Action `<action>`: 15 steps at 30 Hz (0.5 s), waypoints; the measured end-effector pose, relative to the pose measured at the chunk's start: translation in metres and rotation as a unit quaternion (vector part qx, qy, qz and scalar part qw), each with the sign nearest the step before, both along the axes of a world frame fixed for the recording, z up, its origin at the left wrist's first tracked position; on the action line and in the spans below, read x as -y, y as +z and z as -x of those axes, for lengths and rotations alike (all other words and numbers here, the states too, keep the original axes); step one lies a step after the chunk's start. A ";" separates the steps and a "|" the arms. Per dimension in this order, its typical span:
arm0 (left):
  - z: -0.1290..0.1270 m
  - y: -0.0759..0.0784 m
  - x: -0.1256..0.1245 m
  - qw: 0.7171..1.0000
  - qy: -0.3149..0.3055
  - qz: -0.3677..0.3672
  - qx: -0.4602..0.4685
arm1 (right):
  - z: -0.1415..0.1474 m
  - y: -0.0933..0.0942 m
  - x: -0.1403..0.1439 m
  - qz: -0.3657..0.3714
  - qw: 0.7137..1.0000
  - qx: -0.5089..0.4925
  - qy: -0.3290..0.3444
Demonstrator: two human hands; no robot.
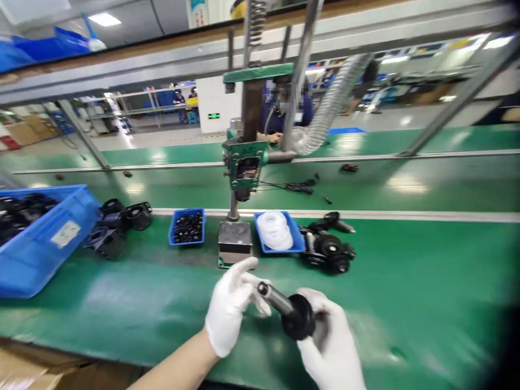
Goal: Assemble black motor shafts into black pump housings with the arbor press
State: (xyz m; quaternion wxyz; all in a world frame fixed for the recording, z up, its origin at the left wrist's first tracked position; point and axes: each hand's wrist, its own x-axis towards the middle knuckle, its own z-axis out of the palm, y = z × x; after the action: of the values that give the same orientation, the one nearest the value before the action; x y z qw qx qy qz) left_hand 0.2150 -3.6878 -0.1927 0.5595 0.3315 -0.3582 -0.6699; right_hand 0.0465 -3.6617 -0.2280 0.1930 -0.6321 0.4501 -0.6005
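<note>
My right hand [331, 336], in a white glove, is closed around the wide black end of a shaft-like part [298, 317]. Its narrow grey cylinder points up and left toward my other hand. Beside that tip is my left hand [231, 306], also gloved in white, with its fingers apart and nothing visible in them. Whether the left fingertips touch the tip I cannot tell. Beyond both hands stands a green hand press [246, 162] with a metal block [235, 237] at its base.
Left of the press is a blue tray [173, 241] of small black parts; right of it, another blue tray [298, 238] holds white rings. Black parts [329, 246] lie farther right. A large blue bin [44, 265] and black housings [108, 238] sit left. A person [300, 111] is across the bench.
</note>
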 end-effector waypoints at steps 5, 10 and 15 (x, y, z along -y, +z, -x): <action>-0.009 0.006 -0.001 0.998 -0.023 -0.012 0.057 | -0.007 0.005 -0.002 0.004 1.000 -0.027 0.000; -0.009 0.009 -0.003 0.998 -0.057 0.022 -0.022 | -0.007 0.005 -0.001 0.002 1.000 0.009 0.026; -0.010 0.011 0.001 0.998 -0.057 -0.004 0.016 | -0.013 0.009 0.004 -0.009 0.997 0.047 0.054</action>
State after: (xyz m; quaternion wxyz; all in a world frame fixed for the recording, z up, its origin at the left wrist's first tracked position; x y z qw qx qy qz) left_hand 0.2251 -3.6885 -0.1813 0.5130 0.3238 -0.3826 -0.6969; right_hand 0.0591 -3.6655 -0.2190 0.2515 -0.6246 0.4110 -0.6145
